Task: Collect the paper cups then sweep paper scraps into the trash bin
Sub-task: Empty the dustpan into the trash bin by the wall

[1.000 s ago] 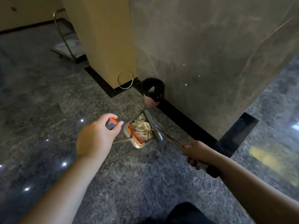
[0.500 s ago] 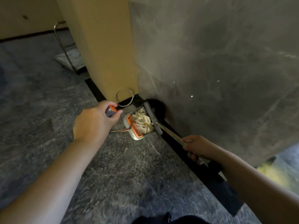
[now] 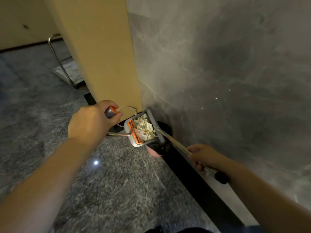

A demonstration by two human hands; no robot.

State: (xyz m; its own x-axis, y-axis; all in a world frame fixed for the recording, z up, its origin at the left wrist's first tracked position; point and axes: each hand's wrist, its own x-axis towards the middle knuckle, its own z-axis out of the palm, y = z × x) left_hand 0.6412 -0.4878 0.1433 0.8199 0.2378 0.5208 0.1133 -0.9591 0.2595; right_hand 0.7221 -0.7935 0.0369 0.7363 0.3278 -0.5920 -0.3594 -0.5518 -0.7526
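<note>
Two hands are busy: the right hand [image 3: 204, 156] grips the broom handle [image 3: 178, 146] with curled fingers, and the left hand [image 3: 91, 122] grasps the orange-capped dustpan handle [image 3: 111, 111]. Farther, the dustpan [image 3: 134, 132], full of paper scraps [image 3: 144, 126], hangs over the black-lined trash bin [image 3: 158, 147] beside the grey wall [image 3: 218, 81].

floor [image 3: 121, 190]: dark grey speckled stone, glossy, lower left
wall [image 3: 227, 73]: grey marble, right half
column [image 3: 101, 52]: tan, upper centre
baseboard [image 3: 193, 179]: black strip
cart [image 3: 67, 73]: metal-framed, upper left
</note>
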